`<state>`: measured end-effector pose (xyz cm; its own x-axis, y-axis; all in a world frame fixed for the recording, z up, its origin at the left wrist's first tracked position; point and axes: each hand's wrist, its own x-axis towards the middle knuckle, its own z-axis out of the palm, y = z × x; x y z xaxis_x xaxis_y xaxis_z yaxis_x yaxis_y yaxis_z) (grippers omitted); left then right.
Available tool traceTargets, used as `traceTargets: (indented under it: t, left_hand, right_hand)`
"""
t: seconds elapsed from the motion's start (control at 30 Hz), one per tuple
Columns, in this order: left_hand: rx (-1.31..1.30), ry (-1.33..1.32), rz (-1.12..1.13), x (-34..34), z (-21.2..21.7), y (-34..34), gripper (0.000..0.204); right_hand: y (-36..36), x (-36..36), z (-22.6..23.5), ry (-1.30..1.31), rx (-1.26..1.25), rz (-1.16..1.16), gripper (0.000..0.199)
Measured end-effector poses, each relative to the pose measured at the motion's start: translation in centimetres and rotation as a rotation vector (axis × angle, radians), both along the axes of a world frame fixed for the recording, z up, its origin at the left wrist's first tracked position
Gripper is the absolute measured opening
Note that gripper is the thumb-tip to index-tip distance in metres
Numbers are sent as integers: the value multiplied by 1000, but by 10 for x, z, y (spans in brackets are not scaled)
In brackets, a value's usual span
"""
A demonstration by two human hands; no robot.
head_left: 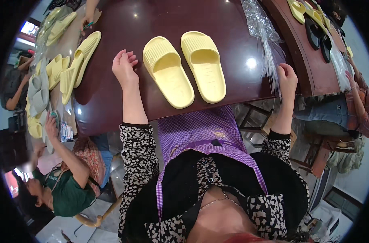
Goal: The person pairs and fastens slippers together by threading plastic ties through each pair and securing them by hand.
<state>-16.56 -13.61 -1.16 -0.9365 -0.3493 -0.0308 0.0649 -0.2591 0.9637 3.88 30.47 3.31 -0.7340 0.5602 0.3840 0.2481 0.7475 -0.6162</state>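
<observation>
Two pale yellow slide sandals lie side by side on the dark brown table (123, 24), the left sandal (168, 71) and the right sandal (203, 65). My left hand (124, 65) rests on the table just left of the left sandal, fingers loosely curled, holding nothing. My right hand (287, 77) is at the table's right edge, fingers closed around the ends of a bundle of clear plastic bags (262, 28) that runs up the table.
More yellow sandals (77, 65) and grey ones (38, 91) lie at the table's left end, where a seated person's hand (51, 125) reaches. Another table (314, 69) at the right holds yellow and black sandals (316, 32), with another person (356, 105) beside it.
</observation>
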Motion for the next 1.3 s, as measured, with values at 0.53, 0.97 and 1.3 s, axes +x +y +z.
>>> traceTargets:
  t: [0.53,0.97,1.3]
  left_hand:
    - [96,-72,-54,-5,-6,-9,24]
    - [-253,283,33,40,58,44,22]
    - [-809,1096,-633,111,72,245,24]
  right_hand:
    - [-5,-17,-18,-149,223,-177,24]
    - [-7,16,4,76,-421,134,16]
    - [-46,26,22,89,-609,385,6]
